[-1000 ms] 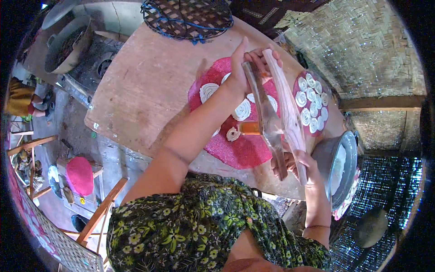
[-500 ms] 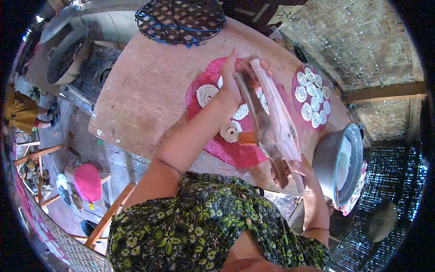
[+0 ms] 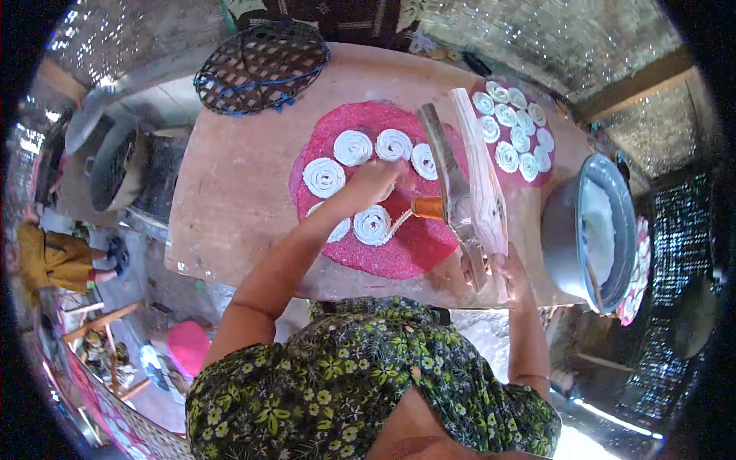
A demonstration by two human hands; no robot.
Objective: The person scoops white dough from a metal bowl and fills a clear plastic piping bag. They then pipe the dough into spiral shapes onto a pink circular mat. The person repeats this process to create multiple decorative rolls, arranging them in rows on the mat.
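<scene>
My right hand grips the lower ends of a two-armed wooden press, held tilted over the table. The press's arms stand apart at the top. From its orange cylinder a thin pale strand of dough runs to a white dough spiral on a round pink mat. My left hand is off the press, over the middle of the mat among several other spirals. Its fingers are smeared by motion, and part of the mat is hidden under my forearm.
A second pink mat with several white spirals lies at the table's far right. A large grey metal basin with white contents stands on the right. An open-weave basket sits at the far left edge. A big pot is farther left.
My left hand has left the upper ends of the press and come down over the mat. The press arms have spread at the top. A dough strand now shows between cylinder and spiral.
</scene>
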